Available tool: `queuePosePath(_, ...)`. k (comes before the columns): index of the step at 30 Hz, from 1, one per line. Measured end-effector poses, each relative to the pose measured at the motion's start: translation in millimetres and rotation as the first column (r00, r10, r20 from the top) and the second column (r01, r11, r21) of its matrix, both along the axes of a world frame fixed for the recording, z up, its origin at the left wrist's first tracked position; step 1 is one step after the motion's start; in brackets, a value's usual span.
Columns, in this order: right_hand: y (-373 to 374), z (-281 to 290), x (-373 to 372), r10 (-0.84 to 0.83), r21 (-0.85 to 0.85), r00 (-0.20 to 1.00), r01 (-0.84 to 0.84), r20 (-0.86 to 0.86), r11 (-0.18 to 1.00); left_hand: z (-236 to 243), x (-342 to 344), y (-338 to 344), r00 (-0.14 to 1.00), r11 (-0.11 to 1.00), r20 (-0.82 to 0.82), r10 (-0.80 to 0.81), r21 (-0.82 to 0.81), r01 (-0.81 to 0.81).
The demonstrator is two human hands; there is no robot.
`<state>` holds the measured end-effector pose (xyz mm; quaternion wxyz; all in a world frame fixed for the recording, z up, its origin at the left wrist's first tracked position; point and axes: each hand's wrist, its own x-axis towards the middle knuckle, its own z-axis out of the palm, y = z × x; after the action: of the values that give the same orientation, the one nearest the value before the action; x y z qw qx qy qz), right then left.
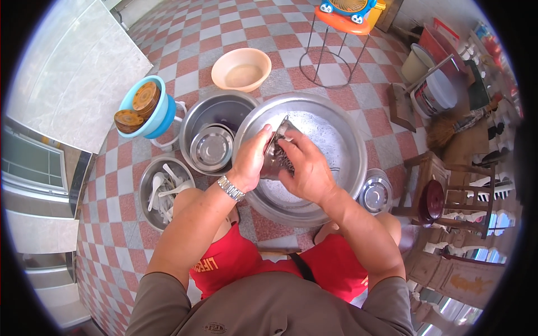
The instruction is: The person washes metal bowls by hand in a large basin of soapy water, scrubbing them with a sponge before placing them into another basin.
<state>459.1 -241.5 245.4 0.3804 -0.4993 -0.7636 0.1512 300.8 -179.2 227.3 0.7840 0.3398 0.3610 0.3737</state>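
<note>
A shiny metal bowl [271, 165] is tipped on its side above a large metal basin [355, 162] of foamy water. My left hand [251, 158] grips the bowl from the left, its wrist wearing a metal-band watch. Bent over the bowl's inner side, my right hand [309, 168] has its fingers closed on a grey, grainy patch that looks like a steel scourer [285, 161]. Those fingers cover most of it. Wet suds float on the water below both hands.
Left of the basin, a metal tub [193, 115] holds stacked steel bowls [212, 148]; a smaller bowl holds white spoons [157, 185]. Beyond stand a blue basin [161, 84] with brown-patterned dishes and a peach basin [241, 55]. Steel plates [376, 194] lie at right, near a wooden chair [423, 187].
</note>
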Motion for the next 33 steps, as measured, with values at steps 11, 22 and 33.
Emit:
queuePosePath(11,-1.2,-1.2,5.0,0.095,0.014,0.970,-0.100,0.224,0.995,8.3,7.4,-14.0,0.979,0.996,-0.204,0.017,0.090,0.002)
queuePosePath(22,-5.8,-10.3,-6.1,0.087,0.149,0.963,-0.128,0.255,0.981,4.9,6.9,-11.4,0.955,0.986,-0.293,0.049,0.169,0.002)
queuePosePath(33,8.3,-13.6,2.8,0.066,0.248,0.968,-0.127,0.242,0.960,25.1,9.5,-18.1,0.930,0.991,-0.360,0.080,0.128,-0.036)
